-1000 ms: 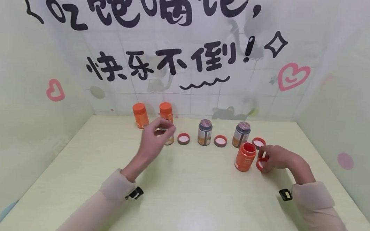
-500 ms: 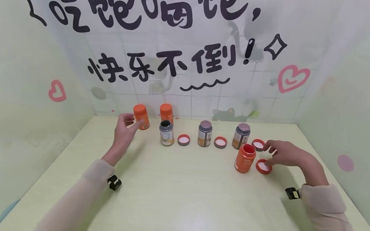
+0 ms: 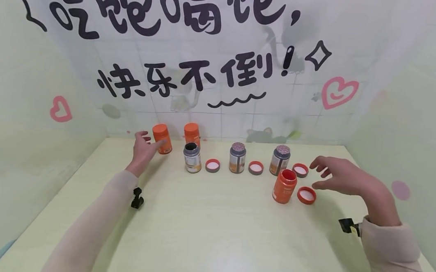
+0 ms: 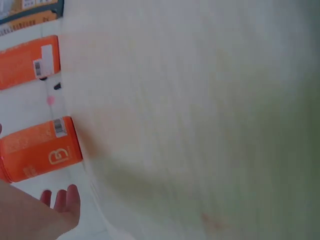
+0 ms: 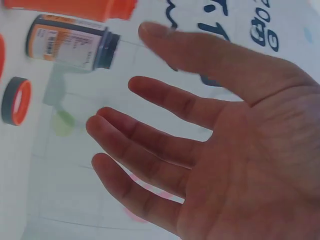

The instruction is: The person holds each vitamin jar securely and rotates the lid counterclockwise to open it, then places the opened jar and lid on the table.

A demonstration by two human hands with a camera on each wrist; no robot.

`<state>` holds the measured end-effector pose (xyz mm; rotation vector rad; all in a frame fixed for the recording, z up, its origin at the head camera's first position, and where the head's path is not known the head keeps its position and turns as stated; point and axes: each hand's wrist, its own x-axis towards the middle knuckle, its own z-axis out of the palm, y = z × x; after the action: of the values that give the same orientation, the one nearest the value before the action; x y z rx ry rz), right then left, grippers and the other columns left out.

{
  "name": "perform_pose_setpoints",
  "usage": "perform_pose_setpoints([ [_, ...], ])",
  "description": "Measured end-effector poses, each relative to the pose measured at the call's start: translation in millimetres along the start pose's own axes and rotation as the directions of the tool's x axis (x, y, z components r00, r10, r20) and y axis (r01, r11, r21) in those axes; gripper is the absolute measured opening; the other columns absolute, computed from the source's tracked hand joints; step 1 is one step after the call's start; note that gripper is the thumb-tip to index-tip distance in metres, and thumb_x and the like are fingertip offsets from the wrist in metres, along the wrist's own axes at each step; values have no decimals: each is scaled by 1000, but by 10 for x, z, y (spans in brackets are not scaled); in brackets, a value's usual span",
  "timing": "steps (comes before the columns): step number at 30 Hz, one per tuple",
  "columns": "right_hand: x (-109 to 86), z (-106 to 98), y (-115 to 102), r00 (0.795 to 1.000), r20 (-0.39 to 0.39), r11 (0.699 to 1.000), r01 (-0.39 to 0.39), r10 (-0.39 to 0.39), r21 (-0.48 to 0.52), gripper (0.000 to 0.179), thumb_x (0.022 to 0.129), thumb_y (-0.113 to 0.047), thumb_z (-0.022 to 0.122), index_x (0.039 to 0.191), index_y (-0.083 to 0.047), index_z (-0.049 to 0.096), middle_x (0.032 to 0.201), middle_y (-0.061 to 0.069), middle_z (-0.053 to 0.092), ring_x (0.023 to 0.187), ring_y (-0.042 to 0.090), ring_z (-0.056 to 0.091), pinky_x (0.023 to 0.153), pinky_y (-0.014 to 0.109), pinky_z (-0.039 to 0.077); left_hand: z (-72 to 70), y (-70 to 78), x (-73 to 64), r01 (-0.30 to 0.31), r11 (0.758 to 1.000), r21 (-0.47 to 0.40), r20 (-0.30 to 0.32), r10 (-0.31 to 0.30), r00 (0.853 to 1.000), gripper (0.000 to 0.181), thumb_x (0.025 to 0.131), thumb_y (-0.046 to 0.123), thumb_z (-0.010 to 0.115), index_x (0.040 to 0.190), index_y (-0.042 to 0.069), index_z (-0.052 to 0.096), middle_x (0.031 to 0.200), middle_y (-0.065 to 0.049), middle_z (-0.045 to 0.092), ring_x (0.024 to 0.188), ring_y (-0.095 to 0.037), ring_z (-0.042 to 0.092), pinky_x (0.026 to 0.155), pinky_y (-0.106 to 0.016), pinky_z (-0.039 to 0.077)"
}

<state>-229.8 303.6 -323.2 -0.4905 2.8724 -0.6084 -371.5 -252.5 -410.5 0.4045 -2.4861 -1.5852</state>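
Observation:
My left hand (image 3: pixel 143 152) reaches to the leftmost orange bottle (image 3: pixel 163 144), which has its orange cap on. The thumb overlaps the bottle's front and the other fingers spread on its left side. In the left wrist view that orange bottle (image 4: pixel 42 150) stands right beside the hand. My right hand (image 3: pixel 343 176) hovers with fingers apart and nothing in them, as the right wrist view of the hand (image 5: pixel 245 155) also shows. Near its thumb an orange lid (image 3: pixel 306 195) lies inside up. Just left of this lid stands an uncapped orange bottle (image 3: pixel 284 189).
A second capped orange bottle (image 3: pixel 192 134) stands behind an open grey bottle (image 3: pixel 192 159). Two grey bottles with foil seals, one at the middle (image 3: pixel 237 158) and one farther right (image 3: pixel 279 157), alternate with upturned lids (image 3: pixel 212 165). Walls (image 3: pixel 399 133) border the table.
My left hand has moved left from the open grey bottle to the leftmost orange bottle. My right hand has let go of the orange lid and drawn back to the right.

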Motion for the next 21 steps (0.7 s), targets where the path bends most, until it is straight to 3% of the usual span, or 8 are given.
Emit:
perform_pose_setpoints([
  [7, -219, -91, -257, 999, -31, 999, 41, -41, 1, 62, 84, -45, 83, 131, -10, 61, 129, 9, 66, 113, 27, 66, 85, 40, 58, 25, -73, 150, -3, 999, 42, 69, 0, 998, 95, 95, 37, 73, 163, 12, 12, 166, -19, 29, 149, -40, 34, 121, -53, 37],
  [12, -338, -78, -497, 990, -81, 993, 118, -116, 20, 58, 85, -50, 81, 129, -16, 62, 128, 1, 67, 111, 19, 66, 89, 43, 56, 25, -80, 217, -25, 998, 57, 125, 18, 992, 92, 96, 32, 72, 163, 8, 13, 168, -19, 27, 151, -41, 33, 123, -55, 33],
  [21, -306, 66, -778, 961, -10, 955, 275, -276, 111, 28, 96, -32, 73, 121, -26, 64, 114, -13, 69, 101, 5, 67, 84, 28, 57, 69, -93, 295, -60, 995, 85, 157, 46, 987, 76, 101, 29, 65, 159, 5, 23, 166, -20, 32, 153, -40, 34, 124, -56, 30],
])
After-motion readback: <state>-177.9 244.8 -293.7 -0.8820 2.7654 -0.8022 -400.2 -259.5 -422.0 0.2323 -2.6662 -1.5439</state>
